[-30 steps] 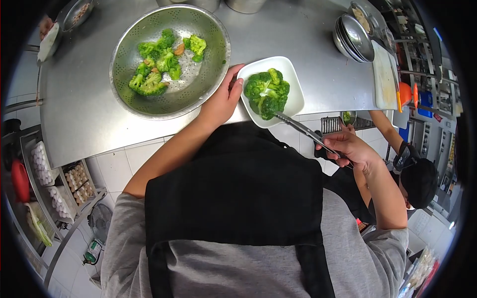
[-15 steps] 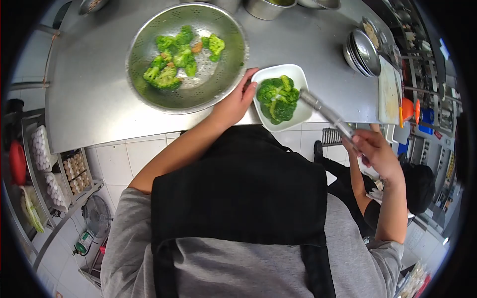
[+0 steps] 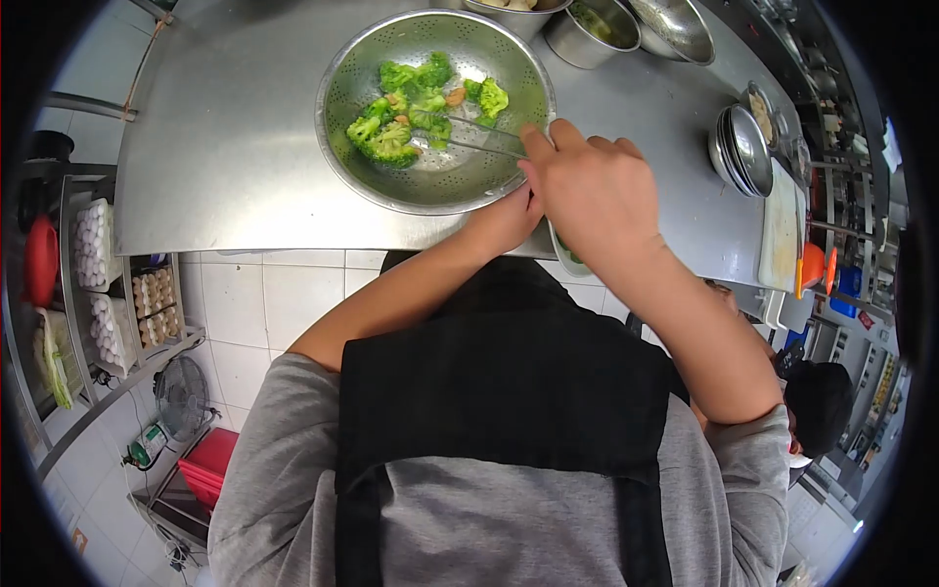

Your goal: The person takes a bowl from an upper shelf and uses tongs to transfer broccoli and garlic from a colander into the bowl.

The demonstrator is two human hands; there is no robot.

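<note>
My right hand [image 3: 599, 186] is closed around metal tongs [image 3: 494, 151], whose two arms reach over the rim of a perforated steel colander [image 3: 337, 164]. The tong tips are among the green broccoli florets [image 3: 384, 147] lying in it, with a few small brown pieces between them. Against the colander's near right side, my left hand [image 3: 501, 223] holds the edge of a white dish [image 3: 569, 260]; its fingers are partly covered by my right hand. Most of the dish and the broccoli in it are hidden under my right hand and forearm.
Steel pots [image 3: 593, 34] and a wide metal bowl [image 3: 675, 29] stand at the back. Stacked metal bowls [image 3: 745, 149] sit at the right beside a cutting board [image 3: 780, 235]. A co-worker in a dark cap [image 3: 820, 409] is at lower right. Egg trays [image 3: 95, 245] fill the left shelf.
My right hand has swung left with the tongs, from the white dish to the broccoli in the colander. My left hand stays at the dish. The view has shifted.
</note>
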